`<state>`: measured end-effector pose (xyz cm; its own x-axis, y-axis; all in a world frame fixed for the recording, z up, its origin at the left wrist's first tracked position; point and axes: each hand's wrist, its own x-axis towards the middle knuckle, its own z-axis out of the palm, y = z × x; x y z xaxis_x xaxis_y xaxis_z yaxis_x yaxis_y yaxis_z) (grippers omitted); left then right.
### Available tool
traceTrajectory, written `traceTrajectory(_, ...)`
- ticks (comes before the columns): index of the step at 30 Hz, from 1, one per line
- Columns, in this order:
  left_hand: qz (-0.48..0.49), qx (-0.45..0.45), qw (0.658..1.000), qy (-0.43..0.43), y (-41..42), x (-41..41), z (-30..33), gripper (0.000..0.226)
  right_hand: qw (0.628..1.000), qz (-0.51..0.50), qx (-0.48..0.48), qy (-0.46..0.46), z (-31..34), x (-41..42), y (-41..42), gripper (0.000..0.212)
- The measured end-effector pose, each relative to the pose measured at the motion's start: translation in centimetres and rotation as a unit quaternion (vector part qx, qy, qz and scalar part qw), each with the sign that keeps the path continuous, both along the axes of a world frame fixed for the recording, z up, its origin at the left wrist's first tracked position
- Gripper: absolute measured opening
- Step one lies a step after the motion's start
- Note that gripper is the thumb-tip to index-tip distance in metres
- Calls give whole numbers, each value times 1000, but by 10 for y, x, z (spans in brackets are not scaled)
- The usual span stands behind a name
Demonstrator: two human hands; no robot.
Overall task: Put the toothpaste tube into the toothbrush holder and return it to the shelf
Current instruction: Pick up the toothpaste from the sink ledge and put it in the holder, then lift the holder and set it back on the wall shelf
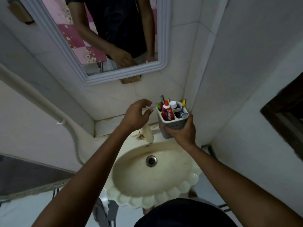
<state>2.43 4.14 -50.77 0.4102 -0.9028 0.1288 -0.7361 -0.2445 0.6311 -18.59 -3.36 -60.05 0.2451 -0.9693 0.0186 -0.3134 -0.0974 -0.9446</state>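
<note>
My right hand (182,131) grips a grey plastic toothbrush holder (170,124) from below, holding it above the sink's back right corner. A red and white toothpaste tube (167,112) stands upright in the holder's front left compartment, cap up. Several toothbrushes (184,104) and a white-capped bottle (173,104) stick out of the other compartments. My left hand (137,114) hovers just left of the holder with fingers spread, holding nothing. A white tiled ledge (114,122) runs along the wall behind the sink.
A cream scalloped sink (131,181) with a metal drain (151,160) lies below my hands, and a cream tap (148,132) rises at its back. A white-framed mirror (105,46) hangs above. The right wall (246,79) stands close to the holder. A white pipe (49,108) runs down the left wall.
</note>
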Motion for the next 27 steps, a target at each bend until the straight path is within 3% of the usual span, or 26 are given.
traceTrajectory(12,32,-124,991,-21,30,-9,93,40,988,-12,-121,-97,132,0,-11,118)
traceTrajectory(27,78,-269,951,-131,46,-82,310,46,933,12,-272,-234,380,-61,-17,103)
